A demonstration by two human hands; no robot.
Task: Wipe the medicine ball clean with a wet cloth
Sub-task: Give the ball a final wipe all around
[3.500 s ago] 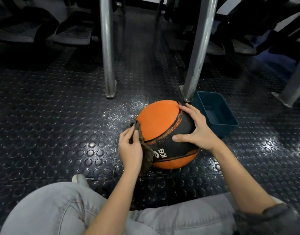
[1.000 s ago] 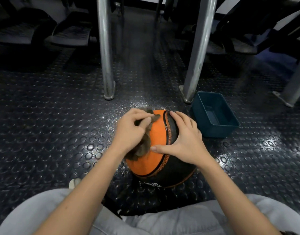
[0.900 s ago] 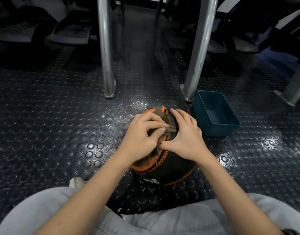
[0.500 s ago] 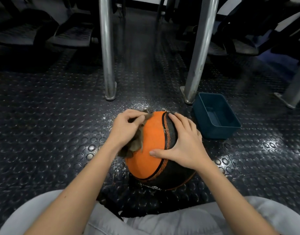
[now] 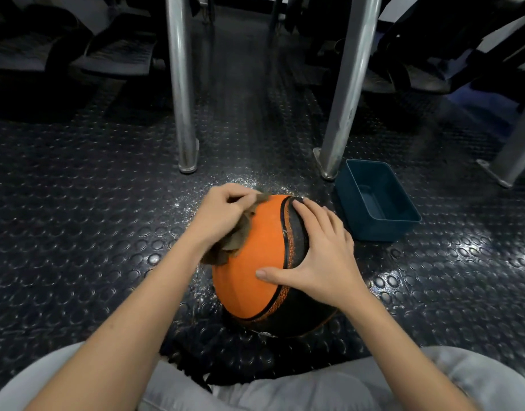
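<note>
An orange and black medicine ball [image 5: 252, 271] rests on the studded rubber floor between my knees. My left hand [image 5: 222, 212] is closed around a crumpled brown cloth [image 5: 230, 246] and presses it against the ball's upper left side. My right hand [image 5: 323, 253] lies flat with spread fingers on the ball's black band at the upper right, thumb on the orange panel, steadying it. The ball's underside and far side are hidden.
A dark teal plastic tub [image 5: 377, 200] stands on the floor just right of the ball. Two metal posts [image 5: 182, 84] [image 5: 344, 93] rise behind the ball. Water droplets glisten on the floor [image 5: 77, 218] around the ball. Gym equipment fills the background.
My left hand with the cloth slid from the ball's top centre back to its upper left side. The right hand stayed on the black band.
</note>
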